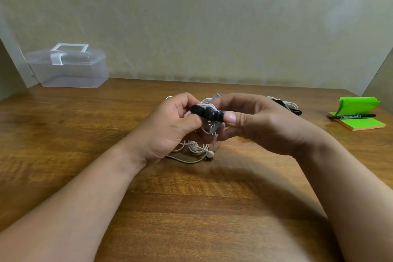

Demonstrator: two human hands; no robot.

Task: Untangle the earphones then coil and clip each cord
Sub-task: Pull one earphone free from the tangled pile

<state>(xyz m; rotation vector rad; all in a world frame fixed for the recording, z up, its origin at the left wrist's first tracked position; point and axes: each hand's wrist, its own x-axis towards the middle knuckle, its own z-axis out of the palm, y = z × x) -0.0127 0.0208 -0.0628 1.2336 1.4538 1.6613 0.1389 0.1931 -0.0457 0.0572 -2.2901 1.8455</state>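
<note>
Pinching 1 black clip (207, 112) between them, the left hand (170, 127) and right hand (261, 125) curl thumbs and fingers on its 2 ends, likely to close it round the coiled white earphone cord (191, 149) bunched just behind, its loops sagging below onto the table (191, 208).

Bare wooden table (70, 134) lies open left of the earphone tangle (192, 149) and in front of it. Far behind-left, a clear plastic box (70, 70) stands against the wall; to the right lie a clipped cord (290, 104), green sticky notes (365, 124) and a marker (353, 116).
</note>
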